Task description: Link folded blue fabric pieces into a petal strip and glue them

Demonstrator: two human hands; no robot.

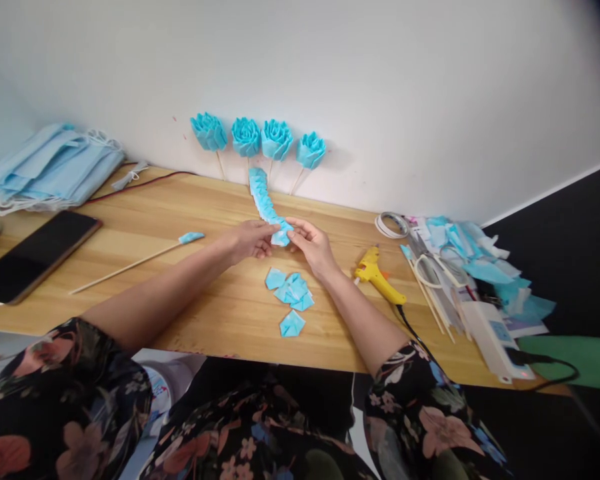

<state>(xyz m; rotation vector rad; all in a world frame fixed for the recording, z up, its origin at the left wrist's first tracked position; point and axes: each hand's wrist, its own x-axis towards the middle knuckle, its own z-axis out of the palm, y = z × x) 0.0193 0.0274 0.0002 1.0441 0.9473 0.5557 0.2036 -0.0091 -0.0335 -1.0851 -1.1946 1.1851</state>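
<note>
A curved row of overlapping folded blue petals (261, 195) lies on the wooden table, running from the wall toward me. At its near end, my left hand (253, 240) and my right hand (311, 245) pinch a folded blue petal (283, 235) from either side. I cannot tell whether this petal is lifted or lies on the row. Just below my hands are several loose folded petals (295, 291). Left of my left hand rests a thin wooden stick (130, 268) with a blue wrapped tip (191, 237).
Several blue folded flowers (277, 140) on sticks lean against the wall. A yellow glue gun (377, 275), tape roll (392, 225), scissors (430, 270), blue scraps (485, 250) and a white power strip (493, 340) are right. Face masks (50, 163) and a phone (37, 257) lie left.
</note>
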